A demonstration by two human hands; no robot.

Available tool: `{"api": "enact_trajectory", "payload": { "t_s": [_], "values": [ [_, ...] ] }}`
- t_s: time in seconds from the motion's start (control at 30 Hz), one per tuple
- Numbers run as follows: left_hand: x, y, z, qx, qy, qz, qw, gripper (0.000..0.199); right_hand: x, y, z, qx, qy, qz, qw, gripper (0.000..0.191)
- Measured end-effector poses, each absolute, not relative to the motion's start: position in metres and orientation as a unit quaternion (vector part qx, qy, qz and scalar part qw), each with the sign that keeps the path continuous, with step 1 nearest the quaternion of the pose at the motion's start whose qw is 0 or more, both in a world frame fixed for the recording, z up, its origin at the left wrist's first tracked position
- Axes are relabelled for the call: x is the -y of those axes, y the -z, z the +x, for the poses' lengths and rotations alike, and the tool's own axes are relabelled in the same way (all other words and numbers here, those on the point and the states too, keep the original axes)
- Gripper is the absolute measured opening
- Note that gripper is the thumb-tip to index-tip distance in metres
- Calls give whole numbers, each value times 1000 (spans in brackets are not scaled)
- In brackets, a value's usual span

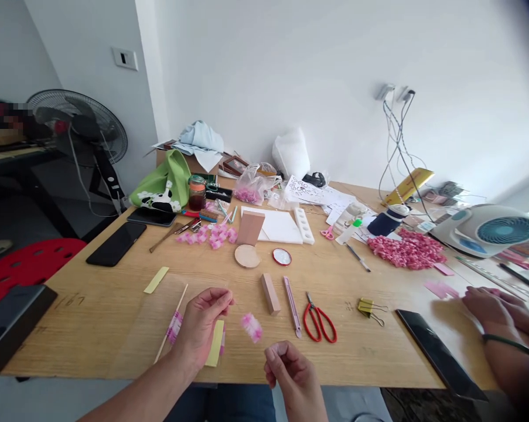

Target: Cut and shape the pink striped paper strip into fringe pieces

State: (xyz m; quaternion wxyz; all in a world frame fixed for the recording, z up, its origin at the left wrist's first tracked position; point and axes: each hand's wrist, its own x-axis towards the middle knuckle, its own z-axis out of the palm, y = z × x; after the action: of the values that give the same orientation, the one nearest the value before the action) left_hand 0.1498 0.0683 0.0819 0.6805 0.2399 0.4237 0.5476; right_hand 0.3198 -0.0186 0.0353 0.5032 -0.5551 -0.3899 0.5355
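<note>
A small pink-and-white piece point(251, 327) shows between my hands, touching neither set of fingertips; any thread is too fine to see. My left hand point(202, 322) is up and left of it, thumb and forefinger pinched. Below right, my right hand point(290, 372) has its fingertips pressed together. What either pinch holds cannot be made out. Beside my left wrist lie a wooden stick point(183, 296) with pink-purple material point(174, 326) around it and a pale yellow strip point(215, 346). A wooden block point(270, 294), a pink slim tool point(292, 306) and red-handled scissors point(319, 319) lie beyond my right hand.
Pink flower pieces point(207, 234), a round wooden disc point(247, 256) and a small red-rimmed dish point(282, 257) are farther back. At right are a binder clip point(370, 309), a black phone-like slab point(437, 351) and another person's hands point(488, 308).
</note>
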Motion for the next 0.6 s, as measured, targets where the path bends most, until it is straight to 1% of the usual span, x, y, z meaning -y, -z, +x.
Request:
{"api": "enact_trajectory", "payload": {
  "t_s": [0.17, 0.33, 0.6],
  "values": [
    [-66, -80, 144, -440, -540, 303, 650, 29, 20, -38, 319, 418, -448, -606, 508, 45],
    [-70, -77, 138, -431, -529, 286, 673, 33, 20, -51, 322, 455, -378, -631, 501, 42],
    [-89, -80, 111, -407, -521, 333, 672, 36, 14, -66, 335, 508, -341, -637, 470, 39]
  ]
}}
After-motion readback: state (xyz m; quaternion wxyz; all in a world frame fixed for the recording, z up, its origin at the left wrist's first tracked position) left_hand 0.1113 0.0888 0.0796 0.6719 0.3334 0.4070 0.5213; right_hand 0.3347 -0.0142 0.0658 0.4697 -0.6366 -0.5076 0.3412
